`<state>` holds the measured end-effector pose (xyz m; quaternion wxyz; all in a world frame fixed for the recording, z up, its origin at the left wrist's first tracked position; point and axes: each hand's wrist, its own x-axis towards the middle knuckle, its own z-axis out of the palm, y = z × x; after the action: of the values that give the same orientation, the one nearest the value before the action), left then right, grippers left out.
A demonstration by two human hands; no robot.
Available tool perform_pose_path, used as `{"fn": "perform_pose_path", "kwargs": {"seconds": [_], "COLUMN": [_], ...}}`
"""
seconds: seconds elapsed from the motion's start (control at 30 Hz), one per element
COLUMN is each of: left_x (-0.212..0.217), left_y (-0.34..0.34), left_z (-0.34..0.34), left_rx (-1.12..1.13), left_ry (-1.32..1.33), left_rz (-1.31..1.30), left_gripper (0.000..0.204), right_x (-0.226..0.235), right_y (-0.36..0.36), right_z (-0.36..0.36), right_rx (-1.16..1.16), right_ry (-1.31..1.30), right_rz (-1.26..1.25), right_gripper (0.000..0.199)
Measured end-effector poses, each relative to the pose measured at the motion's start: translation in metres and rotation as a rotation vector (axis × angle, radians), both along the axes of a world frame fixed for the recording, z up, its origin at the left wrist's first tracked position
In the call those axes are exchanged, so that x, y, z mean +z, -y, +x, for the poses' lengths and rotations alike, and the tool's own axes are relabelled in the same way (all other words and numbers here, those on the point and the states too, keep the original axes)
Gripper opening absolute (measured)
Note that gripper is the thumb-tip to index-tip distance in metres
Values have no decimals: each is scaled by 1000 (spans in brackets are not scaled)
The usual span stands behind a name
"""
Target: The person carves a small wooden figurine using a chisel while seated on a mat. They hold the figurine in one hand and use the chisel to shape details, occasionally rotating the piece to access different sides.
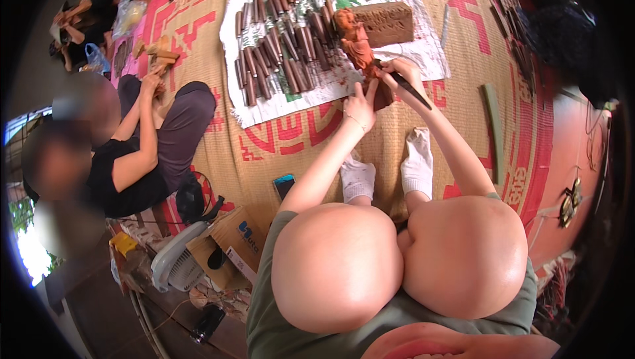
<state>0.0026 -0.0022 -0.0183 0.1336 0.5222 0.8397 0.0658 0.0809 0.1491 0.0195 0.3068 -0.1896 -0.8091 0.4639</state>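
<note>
head; left hand (360, 105) on figurine (358, 48)

Floor under the fingers (372, 88) was covered by a tan woven mat (387, 157) with red patterning. Right of the fingers, past the mat's edge, reddish floor tiles (572, 200) showed. Far left of the fingers and toward the wearer, a bright opening (32, 253) was washed out by daylight, some greenery visible; couldn't tell window or doorway.

Smooth wooden figurine (358, 49) (faintly glossy), matt cloth (428, 44), woven straw mat (473, 137).
</note>
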Motion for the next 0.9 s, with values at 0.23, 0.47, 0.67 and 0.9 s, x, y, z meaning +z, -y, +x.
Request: {"fn": "perform_pose_path", "kwargs": {"seconds": [0.23,0.47,0.67,0.9], "left_x": [4,7,1,10], "left_y": [-4,4,-3,-7], "left_z": [0,-1,1,-3], "left_rx": [-36,-24,-2,0], "left_ry": [3,14,99,123], "left_rz": [-25,22,-16,-165], "left_gripper": [92,90,93,94], "right_x": [10,-5,0,13], "right_y": [4,9,6,5], "right_z": [13,10,8,5], "right_rx": [-3,85,7,39], "right_ry": [95,76,42,45], "right_rz": [-77,-47,-69,-105], "right_gripper": [11,11,10,14]}}
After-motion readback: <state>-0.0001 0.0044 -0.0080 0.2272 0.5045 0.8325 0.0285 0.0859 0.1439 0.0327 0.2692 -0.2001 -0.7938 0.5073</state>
